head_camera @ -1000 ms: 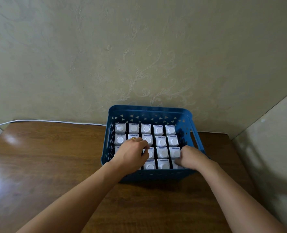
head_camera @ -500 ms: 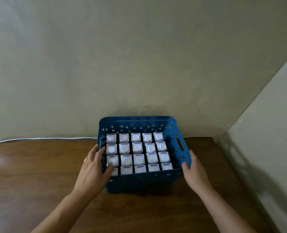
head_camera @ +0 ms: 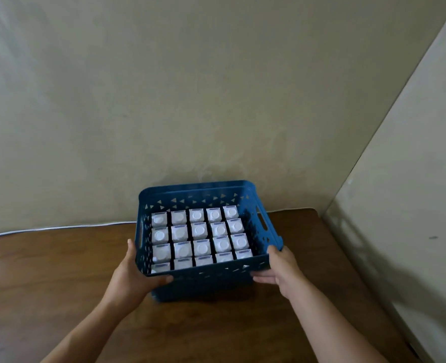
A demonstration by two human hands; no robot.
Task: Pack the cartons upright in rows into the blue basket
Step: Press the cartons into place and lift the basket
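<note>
Nearest row of cartons [head_camera: 203,261] half hidden behind basket wall [head_camera: 216,271].

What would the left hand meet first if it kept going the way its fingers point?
The left hand already presses the blue basket at its near left corner, so the basket wall blocks it at once; the cartons stand behind that wall.

the blue basket [head_camera: 206,280] is packed wall to wall with upright cartons [head_camera: 201,230], leaving only thin gaps between them. behind it the wall [head_camera: 216,100] stands close, and a side panel [head_camera: 399,179] closes the right. bare bench [head_camera: 46,271] lies open to the left.
</note>
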